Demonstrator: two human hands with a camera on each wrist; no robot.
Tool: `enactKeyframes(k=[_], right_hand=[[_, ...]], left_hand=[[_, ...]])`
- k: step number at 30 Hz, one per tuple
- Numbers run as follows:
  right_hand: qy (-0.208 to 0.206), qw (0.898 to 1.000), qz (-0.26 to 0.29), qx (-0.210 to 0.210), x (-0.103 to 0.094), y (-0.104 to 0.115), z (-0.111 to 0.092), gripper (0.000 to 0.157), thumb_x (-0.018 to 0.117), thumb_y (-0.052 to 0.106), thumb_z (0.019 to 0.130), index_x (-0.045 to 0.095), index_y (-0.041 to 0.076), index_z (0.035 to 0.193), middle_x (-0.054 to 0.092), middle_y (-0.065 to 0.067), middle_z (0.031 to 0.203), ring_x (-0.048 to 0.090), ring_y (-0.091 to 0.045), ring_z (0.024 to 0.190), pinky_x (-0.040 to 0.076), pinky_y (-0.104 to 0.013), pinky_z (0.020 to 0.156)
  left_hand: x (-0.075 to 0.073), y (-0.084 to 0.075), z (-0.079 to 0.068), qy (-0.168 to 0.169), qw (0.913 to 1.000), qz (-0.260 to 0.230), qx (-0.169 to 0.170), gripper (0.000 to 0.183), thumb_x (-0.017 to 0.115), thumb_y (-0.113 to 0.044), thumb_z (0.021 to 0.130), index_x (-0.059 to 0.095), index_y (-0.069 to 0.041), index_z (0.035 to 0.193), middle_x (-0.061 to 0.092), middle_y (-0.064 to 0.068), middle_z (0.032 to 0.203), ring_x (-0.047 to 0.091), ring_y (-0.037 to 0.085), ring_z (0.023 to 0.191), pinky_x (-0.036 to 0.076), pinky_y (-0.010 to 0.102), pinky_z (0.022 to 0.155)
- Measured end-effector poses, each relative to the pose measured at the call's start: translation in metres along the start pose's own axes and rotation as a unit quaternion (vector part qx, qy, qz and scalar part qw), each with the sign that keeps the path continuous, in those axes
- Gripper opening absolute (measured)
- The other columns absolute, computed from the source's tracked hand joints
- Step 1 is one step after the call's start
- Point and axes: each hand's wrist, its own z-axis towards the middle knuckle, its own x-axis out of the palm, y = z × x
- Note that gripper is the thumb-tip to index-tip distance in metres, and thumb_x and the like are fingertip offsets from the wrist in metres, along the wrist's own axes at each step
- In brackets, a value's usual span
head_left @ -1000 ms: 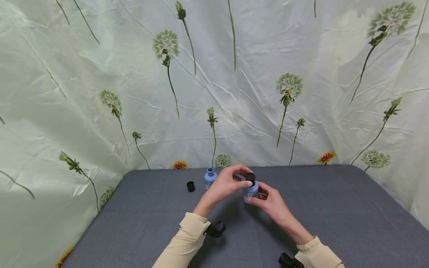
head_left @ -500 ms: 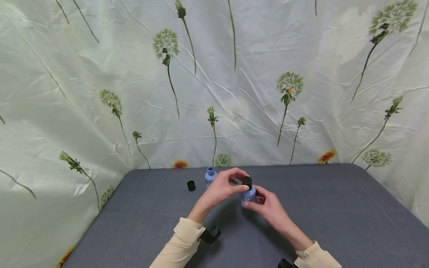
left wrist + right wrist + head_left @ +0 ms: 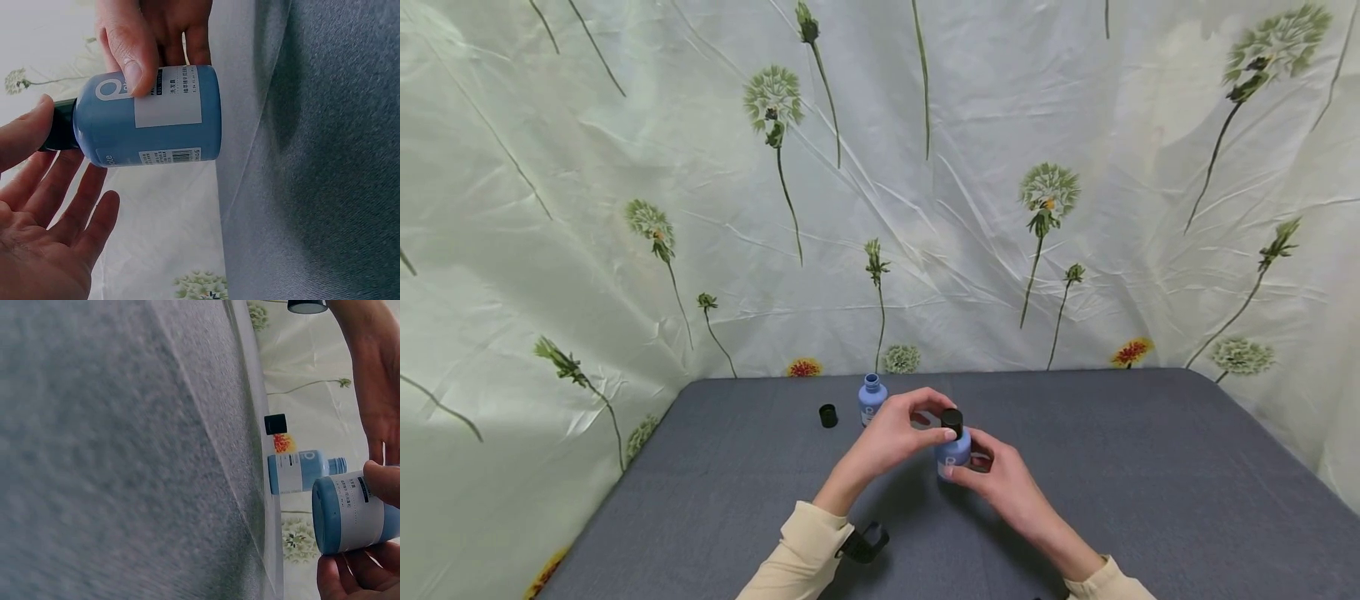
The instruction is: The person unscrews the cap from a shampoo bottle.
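A small blue bottle (image 3: 119, 134) with a white label is held upright above the table between both hands. My left hand (image 3: 891, 435) pinches its black cap (image 3: 952, 419) between thumb and fingers; in the left wrist view the other fingers spread loosely below the cap. My right hand (image 3: 1009, 483) grips the bottle's body from the right, its thumb on the label. Behind my left hand stands a second blue bottle (image 3: 871, 400) with a bare threaded neck. A loose black cap (image 3: 827, 416) sits on the table to its left.
A dark grey cloth covers the table (image 3: 700, 517). Right behind its back edge hangs a white curtain (image 3: 970, 208) printed with dandelions and flowers. A black wrist strap (image 3: 862, 543) sits on my left wrist.
Both hands have moved the held bottle nearer to me, lower in the head view and slightly left. The left hand's pinch stays on the cap. The open bottle and loose cap have not moved.
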Motion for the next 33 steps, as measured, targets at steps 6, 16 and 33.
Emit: enactKeyframes(k=[6, 16, 33], right_hand=[[0.013, 1.0, 0.013, 0.007, 0.0, 0.002, -0.008, 0.059, 0.082, 0.019, 0.082, 0.057, 0.001, 0.133, 0.063, -0.016, 0.122, 0.065, -0.029, 0.106, 0.055, -0.038, 0.08], [0.019, 0.999, 0.005, 0.035, 0.001, -0.001, -0.02, 0.062, 0.083, 0.023, 0.081, 0.057, 0.003, 0.134, 0.063, -0.015, 0.123, 0.064, -0.03, 0.106, 0.055, -0.039, 0.08], [0.034, 0.999, 0.005, 0.037, -0.004, 0.002, -0.034, 0.061, 0.082, 0.024, 0.081, 0.058, 0.006, 0.134, 0.061, -0.012, 0.128, 0.061, -0.028, 0.108, 0.053, -0.039, 0.083]], left_hand=[[0.002, -0.001, -0.007, 0.0, 1.0, 0.001, -0.003, 0.027, 0.078, -0.021, 0.087, 0.068, -0.02, 0.113, 0.067, -0.01, 0.101, 0.062, 0.015, 0.099, 0.048, 0.042, 0.09], [0.008, -0.007, -0.019, 0.004, 0.9999, -0.015, -0.005, 0.027, 0.078, -0.019, 0.086, 0.069, -0.019, 0.112, 0.067, -0.01, 0.1, 0.062, 0.015, 0.099, 0.048, 0.046, 0.089], [0.012, -0.016, -0.03, 0.03, 0.9993, -0.017, 0.015, 0.04, 0.075, -0.023, 0.089, 0.064, -0.023, 0.128, 0.066, -0.011, 0.111, 0.059, 0.006, 0.101, 0.049, 0.04, 0.087]])
